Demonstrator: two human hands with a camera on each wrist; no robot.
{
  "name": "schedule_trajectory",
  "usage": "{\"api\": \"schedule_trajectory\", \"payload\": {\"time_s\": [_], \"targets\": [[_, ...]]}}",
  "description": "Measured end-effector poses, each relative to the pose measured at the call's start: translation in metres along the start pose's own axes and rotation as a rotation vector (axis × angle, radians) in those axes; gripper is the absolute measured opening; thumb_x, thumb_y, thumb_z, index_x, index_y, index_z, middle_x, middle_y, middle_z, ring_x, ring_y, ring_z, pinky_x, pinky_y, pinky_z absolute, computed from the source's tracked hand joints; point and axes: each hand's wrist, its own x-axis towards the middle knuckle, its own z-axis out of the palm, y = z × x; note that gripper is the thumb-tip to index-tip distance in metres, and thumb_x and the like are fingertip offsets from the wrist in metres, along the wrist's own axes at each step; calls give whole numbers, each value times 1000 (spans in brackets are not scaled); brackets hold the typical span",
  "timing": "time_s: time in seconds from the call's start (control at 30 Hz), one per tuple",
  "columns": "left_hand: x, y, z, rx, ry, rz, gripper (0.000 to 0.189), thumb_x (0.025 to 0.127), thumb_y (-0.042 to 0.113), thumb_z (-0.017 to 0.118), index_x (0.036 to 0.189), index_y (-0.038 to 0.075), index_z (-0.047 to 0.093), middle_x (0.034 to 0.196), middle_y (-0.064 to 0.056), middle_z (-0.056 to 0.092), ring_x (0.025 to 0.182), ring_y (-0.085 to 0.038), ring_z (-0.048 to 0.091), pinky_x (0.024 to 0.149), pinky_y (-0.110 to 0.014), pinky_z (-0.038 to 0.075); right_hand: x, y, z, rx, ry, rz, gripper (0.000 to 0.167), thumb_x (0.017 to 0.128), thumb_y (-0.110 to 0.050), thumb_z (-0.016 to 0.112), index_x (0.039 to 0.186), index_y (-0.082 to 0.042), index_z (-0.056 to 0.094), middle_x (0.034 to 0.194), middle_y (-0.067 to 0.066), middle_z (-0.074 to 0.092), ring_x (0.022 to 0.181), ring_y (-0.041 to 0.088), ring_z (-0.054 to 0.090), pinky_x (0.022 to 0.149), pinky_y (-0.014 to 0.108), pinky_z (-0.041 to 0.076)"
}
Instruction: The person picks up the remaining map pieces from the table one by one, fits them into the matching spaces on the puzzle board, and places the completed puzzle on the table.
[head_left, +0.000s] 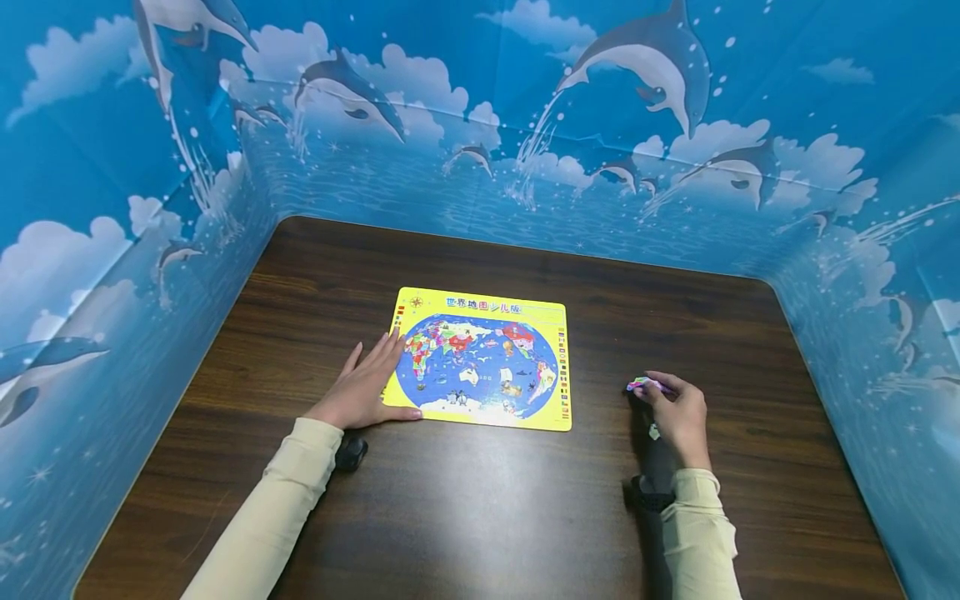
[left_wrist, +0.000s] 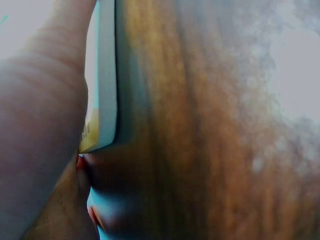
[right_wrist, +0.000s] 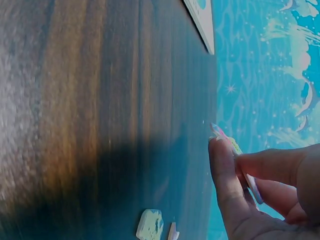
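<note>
A yellow-bordered world map board [head_left: 480,421] lies flat on the table, printed with a blue ocean and coloured continents. My left hand [head_left: 363,387] rests on its left edge, fingers spread and thumb along the lower corner. In the left wrist view the board's thick pale edge [left_wrist: 107,75] shows beside the wrist. To the right of the board, my right hand [head_left: 678,412] pinches a small, thin, colourful puzzle piece [head_left: 643,383] between thumb and fingers, raised above the table. The right wrist view shows the piece [right_wrist: 254,189] nearly edge-on, so its face is mostly hidden.
A small pale-green piece [head_left: 654,431] lies on the table beneath the right hand. Beside it, the right wrist view shows part of another small piece [right_wrist: 173,232]. The dark wooden table [head_left: 480,517] is bordered at the back and sides by a blue dolphin-print curtain [head_left: 420,192].
</note>
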Motion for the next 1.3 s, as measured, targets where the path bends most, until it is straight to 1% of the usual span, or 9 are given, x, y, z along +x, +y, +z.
{"api": "schedule_trajectory", "payload": {"time_s": [0.17, 0.3, 0.43, 0.63, 0.77, 0.97, 1.1, 1.2, 1.3], "targets": [[0, 1, -1, 7, -6, -9, 128, 78, 68, 79, 164, 0, 14, 173, -17, 4, 160, -34, 1, 125, -62, -3, -1, 0, 6, -83, 18, -20, 22, 102, -10, 66, 110, 10, 72, 97, 19, 76, 72, -11, 59, 63, 9, 46], [0, 0, -1, 16, -14, -13, 128, 78, 68, 78, 165, 1, 13, 173, -16, 2, 160, -34, -1, 125, -61, -4, 0, 1, 12, 0, -11, -12, 20, 102, -8, 66, 107, 11, 63, 95, 19, 75, 69, -8, 65, 64, 12, 52], [0, 0, -1, 13, -13, -12, 128, 78, 68, 78, 165, 1, 12, 173, -16, 2, 160, -33, 0, 125, -61, -4, 0, 3, 16, 61, -95, -54, 20, 105, -5, 59, 114, 11, 52, 99, 28, 73, 69, 0, 70, 66, 17, 58], [-1, 1, -1, 10, -11, -12, 129, 77, 69, 78, 165, 1, 13, 173, -16, 3, 160, -34, 0, 125, -62, -3, -1, 3, 20, -1, -192, -156, 32, 109, -3, 49, 136, 12, 56, 106, 30, 71, 80, 4, 68, 70, 18, 55], [-1, 2, -1, 11, -12, -12, 129, 77, 69, 79, 165, 1, 13, 173, -16, 3, 160, -34, 0, 125, -61, -4, -1, 1, 24, -17, -213, -166, 30, 109, -2, 48, 132, 13, 60, 106, 29, 71, 83, 5, 69, 74, 15, 55], [0, 2, -1, 9, -4, -7, 128, 78, 68, 78, 164, 0, 13, 173, -17, 4, 160, -34, 1, 125, -62, -4, -3, -2, 32, -7, -171, -156, 21, 108, -7, 52, 118, 9, 61, 107, 27, 73, 85, 7, 71, 73, 15, 54], [-1, 2, -2, 9, 0, -6, 127, 78, 68, 78, 164, -1, 14, 173, -18, 4, 160, -35, 1, 124, -63, -3, -4, -7, 37, -37, -121, -155, 24, 108, -18, 58, 114, 5, 63, 109, 21, 76, 91, 17, 74, 70, 15, 53], [-1, 2, -2, 6, 4, -1, 127, 79, 68, 78, 164, -2, 15, 172, -19, 5, 159, -36, 2, 124, -64, -2, -4, -12, 41, -54, -74, -154, 28, 106, -22, 62, 111, 5, 70, 103, 19, 77, 87, 20, 71, 68, 16, 50], [-1, 2, -2, 6, 5, 0, 126, 79, 68, 77, 164, -2, 15, 172, -19, 6, 159, -36, 3, 124, -64, -1, -4, -15, 46, -76, -37, -160, 27, 103, -22, 67, 110, 3, 76, 97, 18, 73, 80, 18, 64, 67, 17, 45]]}}
